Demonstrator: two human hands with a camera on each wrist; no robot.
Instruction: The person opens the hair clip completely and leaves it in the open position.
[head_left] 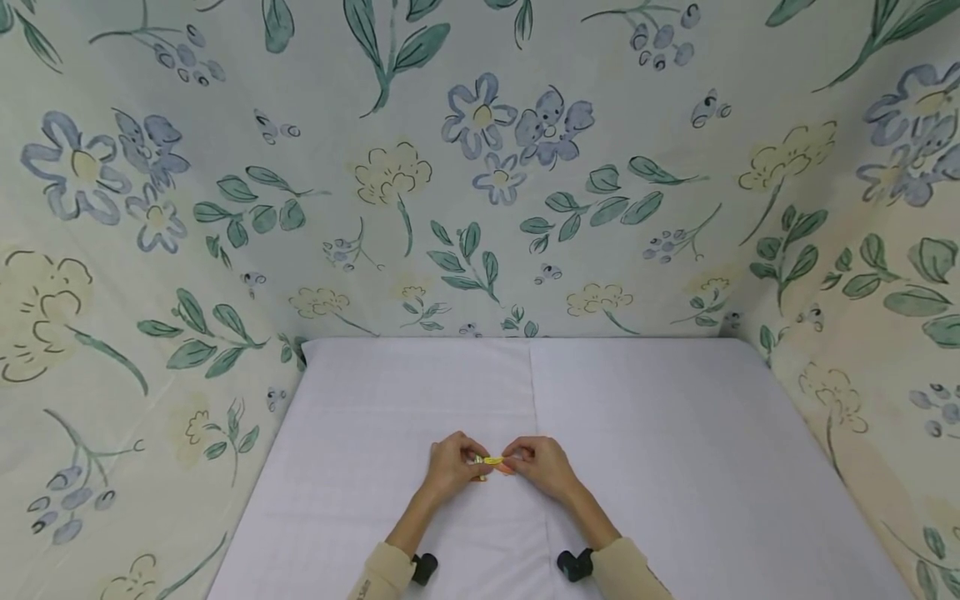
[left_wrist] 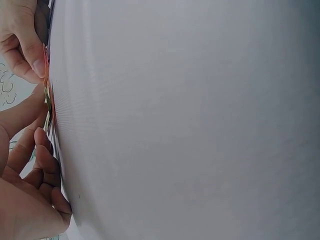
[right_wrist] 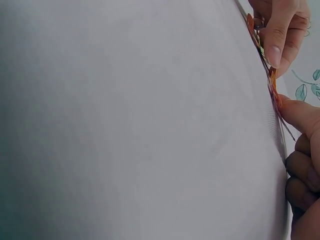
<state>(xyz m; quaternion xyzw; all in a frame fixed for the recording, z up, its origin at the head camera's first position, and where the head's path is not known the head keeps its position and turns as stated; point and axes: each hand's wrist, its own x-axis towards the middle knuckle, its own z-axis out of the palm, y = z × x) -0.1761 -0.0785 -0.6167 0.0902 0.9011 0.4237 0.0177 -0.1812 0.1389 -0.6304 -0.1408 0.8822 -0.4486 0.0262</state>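
A small bundle of thin, colourful strips or strands (head_left: 492, 460), yellow and orange, lies between my two hands low over the table. My left hand (head_left: 452, 468) pinches its left end between thumb and fingers. The right hand (head_left: 542, 467) pinches the other end, fingertips close to the left ones. In the right wrist view the orange strands (right_wrist: 273, 80) span the gap between the two thumbs, with a thin purple strand running below. The left wrist view catches the bundle (left_wrist: 48, 97) edge-on, with green and orange showing. Its exact kind is too small to tell.
A white cloth covers the table (head_left: 645, 433), with a crease running front to back near the middle. Floral fabric (head_left: 480, 167) hangs behind and along both sides. Black wrist devices (head_left: 575, 565) sit at the beige sleeve cuffs (head_left: 626, 567).
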